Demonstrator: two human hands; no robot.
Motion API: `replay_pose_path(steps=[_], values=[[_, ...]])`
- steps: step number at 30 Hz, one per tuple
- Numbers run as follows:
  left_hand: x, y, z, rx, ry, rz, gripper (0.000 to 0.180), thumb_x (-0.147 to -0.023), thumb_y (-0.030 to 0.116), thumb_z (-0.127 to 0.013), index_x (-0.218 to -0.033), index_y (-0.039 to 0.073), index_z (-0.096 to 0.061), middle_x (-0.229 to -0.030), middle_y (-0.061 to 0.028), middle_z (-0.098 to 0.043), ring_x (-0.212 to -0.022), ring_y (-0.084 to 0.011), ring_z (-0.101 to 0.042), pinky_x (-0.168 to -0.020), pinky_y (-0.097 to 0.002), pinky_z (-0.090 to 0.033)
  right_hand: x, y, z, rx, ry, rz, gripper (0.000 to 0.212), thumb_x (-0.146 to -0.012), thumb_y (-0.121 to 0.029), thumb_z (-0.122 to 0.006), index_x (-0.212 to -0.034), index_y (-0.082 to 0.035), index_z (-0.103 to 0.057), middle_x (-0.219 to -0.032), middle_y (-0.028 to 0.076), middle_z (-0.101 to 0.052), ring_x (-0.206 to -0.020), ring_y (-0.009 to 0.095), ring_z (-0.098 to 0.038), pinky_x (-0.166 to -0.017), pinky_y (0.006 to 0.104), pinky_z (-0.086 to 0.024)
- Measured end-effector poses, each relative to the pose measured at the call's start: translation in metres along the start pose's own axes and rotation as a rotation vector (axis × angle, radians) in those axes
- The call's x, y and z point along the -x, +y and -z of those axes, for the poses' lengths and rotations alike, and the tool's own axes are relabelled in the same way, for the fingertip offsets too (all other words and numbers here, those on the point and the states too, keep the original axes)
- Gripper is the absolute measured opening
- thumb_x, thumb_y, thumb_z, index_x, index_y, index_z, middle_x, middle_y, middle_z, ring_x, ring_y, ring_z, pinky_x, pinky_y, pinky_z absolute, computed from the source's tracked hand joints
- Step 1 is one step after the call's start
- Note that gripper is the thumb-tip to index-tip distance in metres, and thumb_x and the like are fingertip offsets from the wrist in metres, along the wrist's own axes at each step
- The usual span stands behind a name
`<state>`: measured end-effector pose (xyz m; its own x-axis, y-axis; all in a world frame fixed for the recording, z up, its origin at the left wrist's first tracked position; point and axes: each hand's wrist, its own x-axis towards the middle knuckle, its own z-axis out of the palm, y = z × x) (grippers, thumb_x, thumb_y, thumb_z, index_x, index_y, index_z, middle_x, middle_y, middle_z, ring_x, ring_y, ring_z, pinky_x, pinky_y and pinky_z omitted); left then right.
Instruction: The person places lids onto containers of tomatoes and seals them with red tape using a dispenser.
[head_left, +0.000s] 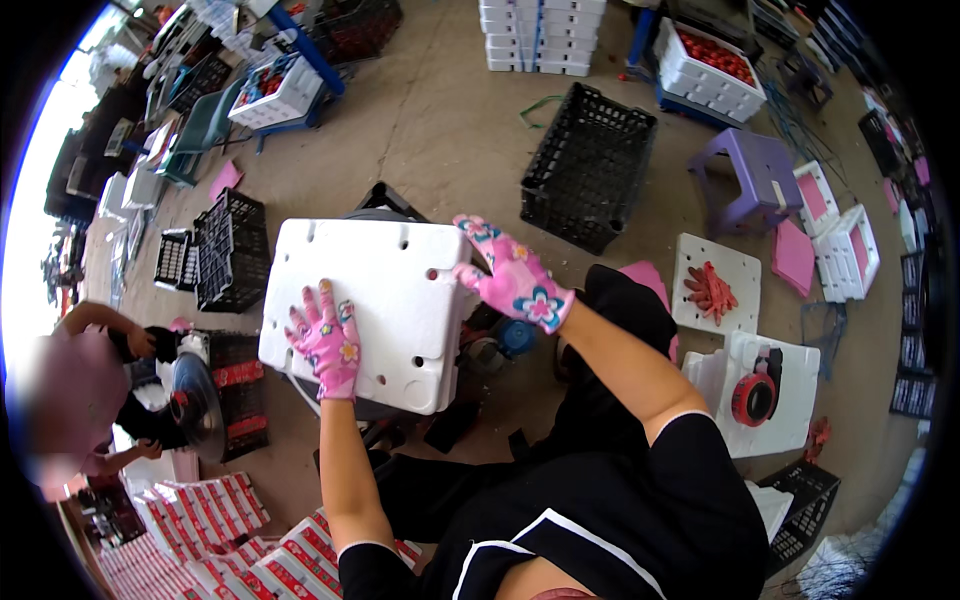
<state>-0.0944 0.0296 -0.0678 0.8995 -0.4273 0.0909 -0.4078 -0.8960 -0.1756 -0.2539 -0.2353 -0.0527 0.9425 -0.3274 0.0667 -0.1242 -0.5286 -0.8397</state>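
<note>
A white foam box (385,270) with its lid on sits in front of me, on a dark stand that it mostly hides. My left hand (328,345), in a pink flowered glove, lies flat on the lid with its fingers spread. At the box's right far corner is my right hand (515,278) in a matching glove. Its fingers and thumb are stretched apart, with the tips at the lid's edge. Neither hand is wrapped round anything.
A black plastic crate (590,165) stands beyond on the right, near a purple stool (750,170). Red-orange gloves (712,292) lie on a foam lid; a red tape roll (754,400) sits on another foam piece. A co-worker (80,390) is at left, beside red-and-white cartons (200,515).
</note>
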Motion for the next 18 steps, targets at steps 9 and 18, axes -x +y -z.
replay_pose_path(steps=[9, 18], values=[[0.045, 0.033, 0.012, 0.010, -0.058, 0.037, 0.066, -0.098, 0.040, -0.045, -0.150, 0.002, -0.030, -0.159, -0.0159, -0.025, -0.142, -0.0470, -0.025, -0.113, -0.0634, -0.013, -0.037, 0.014, -0.075, -0.365, -0.103, -0.386, 0.082, -0.090, -0.047, -0.057, -0.148, 0.003, -0.028, -0.136, 0.029, -0.050, -0.126, 0.042, -0.050, -0.108, 0.0430, -0.038], [0.001, 0.053, 0.019, 0.154, 0.059, -0.336, 0.061, -0.094, 0.042, -0.052, -0.149, 0.020, -0.040, -0.157, -0.0145, -0.030, -0.142, -0.0458, -0.025, -0.116, -0.0588, -0.011, -0.134, 0.048, -0.081, -0.394, -0.223, -0.120, 0.071, -0.091, -0.039, -0.058, -0.146, 0.001, -0.037, -0.137, 0.025, -0.052, -0.125, 0.034, -0.053, -0.104, 0.0374, -0.041]])
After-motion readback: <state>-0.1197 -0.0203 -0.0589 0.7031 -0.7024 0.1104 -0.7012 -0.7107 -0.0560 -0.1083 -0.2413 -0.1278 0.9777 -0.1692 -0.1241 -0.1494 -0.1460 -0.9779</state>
